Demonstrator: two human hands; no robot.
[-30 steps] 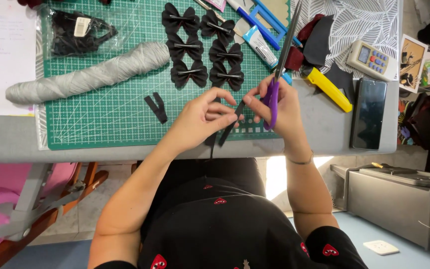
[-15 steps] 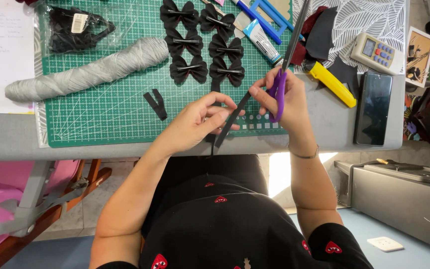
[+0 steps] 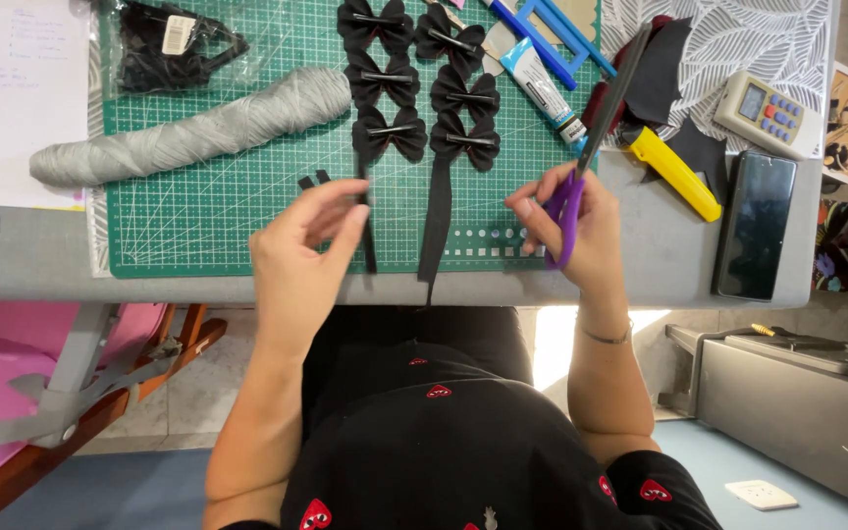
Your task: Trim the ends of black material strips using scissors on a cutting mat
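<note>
The table (image 3: 31,265) carries a green cutting mat (image 3: 208,226) that runs to its near edge. On the mat lie a grey wrapped roll (image 3: 188,128) toward the left edge and six finished black bows (image 3: 390,132) in two columns toward the far edge.

Two black ribbon strips lie at the near edge of the mat. The wide strip (image 3: 436,221) runs from below the bows and overhangs the near edge of the table. The narrow strip (image 3: 369,236) lies just to its left, parallel and apart from it.

My left hand (image 3: 301,255) holds the narrow strip in a closed pinch between thumb and fingertips near its far end. My right hand (image 3: 571,231) is closed through the purple handles of the scissors (image 3: 596,128). The blades point toward the far right corner and appear closed.

Handling judgement: the ribbon is light, limp and thin. It will sag and twist if held at one point only. Hold it near an end, flat between the fingertips, and keep it supported on the mat.

Not resolved: the far end of the narrow strip is covered by my fingers. The blade tips merge with dark fabric (image 3: 664,74) behind them. Two short black pieces (image 3: 312,181) beside my left hand are too small to identify.
</note>
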